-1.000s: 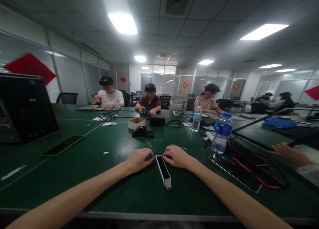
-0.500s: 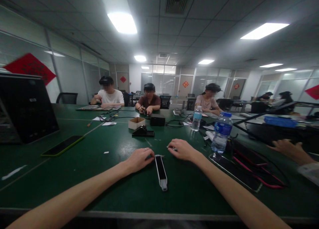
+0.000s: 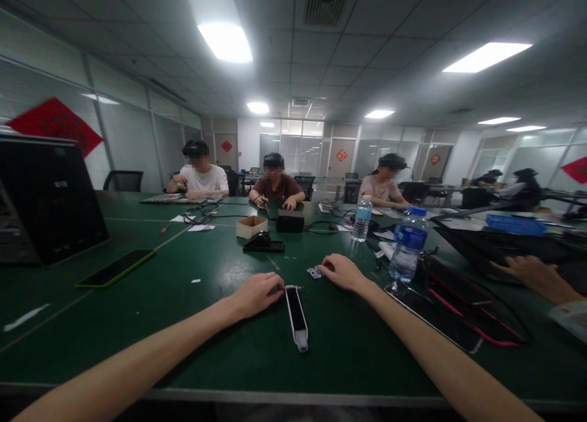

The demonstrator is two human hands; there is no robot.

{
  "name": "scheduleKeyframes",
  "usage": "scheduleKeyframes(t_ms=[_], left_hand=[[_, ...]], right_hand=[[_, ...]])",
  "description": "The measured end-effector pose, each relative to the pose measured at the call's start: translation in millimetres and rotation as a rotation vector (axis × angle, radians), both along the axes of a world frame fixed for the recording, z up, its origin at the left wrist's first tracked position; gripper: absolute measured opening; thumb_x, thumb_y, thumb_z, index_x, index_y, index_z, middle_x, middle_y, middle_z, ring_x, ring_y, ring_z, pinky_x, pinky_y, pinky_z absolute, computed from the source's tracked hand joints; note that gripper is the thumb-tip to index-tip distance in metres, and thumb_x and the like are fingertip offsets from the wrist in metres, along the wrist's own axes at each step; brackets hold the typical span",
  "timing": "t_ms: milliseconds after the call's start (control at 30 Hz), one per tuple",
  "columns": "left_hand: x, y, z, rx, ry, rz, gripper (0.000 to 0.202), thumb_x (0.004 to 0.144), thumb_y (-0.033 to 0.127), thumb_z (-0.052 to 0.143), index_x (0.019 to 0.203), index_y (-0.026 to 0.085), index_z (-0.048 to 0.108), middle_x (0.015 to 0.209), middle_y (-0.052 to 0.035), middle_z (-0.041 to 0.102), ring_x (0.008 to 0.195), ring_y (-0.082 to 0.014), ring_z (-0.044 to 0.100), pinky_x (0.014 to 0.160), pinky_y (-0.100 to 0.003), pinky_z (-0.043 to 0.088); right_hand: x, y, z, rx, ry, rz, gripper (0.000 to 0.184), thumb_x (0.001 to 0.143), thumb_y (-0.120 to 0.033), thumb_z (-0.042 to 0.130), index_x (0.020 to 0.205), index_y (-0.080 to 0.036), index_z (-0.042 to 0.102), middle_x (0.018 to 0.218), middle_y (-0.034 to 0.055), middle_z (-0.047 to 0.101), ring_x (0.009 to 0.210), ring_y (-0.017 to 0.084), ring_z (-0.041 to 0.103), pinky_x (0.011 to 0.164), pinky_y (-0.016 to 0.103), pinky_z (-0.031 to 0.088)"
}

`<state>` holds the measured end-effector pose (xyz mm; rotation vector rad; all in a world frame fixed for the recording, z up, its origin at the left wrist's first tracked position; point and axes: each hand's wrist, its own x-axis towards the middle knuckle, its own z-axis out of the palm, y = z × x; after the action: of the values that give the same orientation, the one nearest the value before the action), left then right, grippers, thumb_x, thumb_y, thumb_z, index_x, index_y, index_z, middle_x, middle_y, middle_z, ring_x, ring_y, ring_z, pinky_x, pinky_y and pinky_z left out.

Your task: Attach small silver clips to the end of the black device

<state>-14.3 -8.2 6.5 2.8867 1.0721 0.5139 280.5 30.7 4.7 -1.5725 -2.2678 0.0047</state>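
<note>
My left hand [image 3: 257,295] rests on the green table with its fingers curled together, beside the upper left end of a slim device [image 3: 296,315] with a black face and white frame. Whether those fingers pinch anything is hidden. The device lies lengthwise, its grey tip towards me. A tiny thin piece [image 3: 299,287] is by its far end. Farther right, a small grey plate with holes [image 3: 314,273] lies flat. My right hand [image 3: 343,273] is at the plate's right edge, fingertips close to it and slightly apart, not wrapped round it.
A black stand [image 3: 263,243], an open cardboard box [image 3: 251,227] and a black box [image 3: 290,221] stand ahead. Two water bottles [image 3: 408,244] and phones [image 3: 433,318] are to the right, near another person's hand [image 3: 534,278]. A green-edged phone [image 3: 117,268] lies left. Several people sit around.
My right hand has shifted slightly right, and the grey plate it mostly covered now shows on the table. My left hand and the slim device have stayed put.
</note>
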Motion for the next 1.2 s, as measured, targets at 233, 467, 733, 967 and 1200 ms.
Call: scheduleKeyframes(t_ms=[233, 467, 733, 967, 1200], left_hand=[[0, 1, -1.1, 0.01, -0.003, -0.004, 0.011, 0.092, 0.023, 0.055, 0.101, 0.019, 0.059, 0.093, -0.0011, 0.062, 0.078, -0.0143, 0.059, 0.071, -0.025, 0.045], [-2, 4, -4.7, 0.022, -0.011, -0.013, 0.01, 0.091, 0.022, 0.055, 0.101, 0.019, 0.059, 0.092, -0.0009, 0.062, 0.077, -0.0142, 0.06, 0.071, -0.024, 0.045], [-1, 2, -1.6, 0.022, 0.002, -0.004, 0.011, 0.091, 0.023, 0.055, 0.101, 0.019, 0.059, 0.091, -0.0009, 0.063, 0.076, -0.0145, 0.06, 0.071, -0.025, 0.045], [-1, 2, -2.0, 0.028, -0.011, -0.013, 0.01, 0.091, 0.022, 0.055, 0.1, 0.019, 0.059, 0.091, -0.0007, 0.062, 0.077, -0.0145, 0.06, 0.071, -0.024, 0.045], [0, -1, 1.9, 0.013, 0.003, -0.01, 0.01, 0.091, 0.021, 0.055, 0.101, 0.018, 0.059, 0.092, -0.0014, 0.062, 0.076, -0.0144, 0.06, 0.069, -0.024, 0.045]], right_hand=[[-12, -5, -0.7, -0.025, 0.008, 0.006, 0.025, 0.09, -0.036, 0.053, 0.093, -0.015, 0.066, 0.092, 0.0081, 0.064, 0.082, 0.018, 0.059, 0.069, 0.026, 0.043], [-9, 0, -8.4, -0.015, 0.026, 0.01, 0.022, 0.088, -0.032, 0.054, 0.089, -0.014, 0.067, 0.089, 0.0076, 0.065, 0.079, 0.017, 0.059, 0.067, 0.026, 0.043], [-10, 1, -6.3, -0.027, 0.196, -0.046, 0.02, 0.086, -0.03, 0.055, 0.085, -0.014, 0.068, 0.087, 0.0061, 0.069, 0.077, 0.016, 0.061, 0.068, 0.026, 0.045], [-5, 4, -6.8, -0.044, 0.354, -0.061, 0.026, 0.086, -0.034, 0.054, 0.086, -0.013, 0.07, 0.085, 0.0064, 0.07, 0.075, 0.017, 0.063, 0.067, 0.027, 0.046], [10, 14, -8.6, 0.091, 0.289, -0.206, 0.024, 0.087, -0.032, 0.052, 0.083, -0.015, 0.068, 0.084, 0.0065, 0.069, 0.076, 0.018, 0.063, 0.067, 0.026, 0.044]])
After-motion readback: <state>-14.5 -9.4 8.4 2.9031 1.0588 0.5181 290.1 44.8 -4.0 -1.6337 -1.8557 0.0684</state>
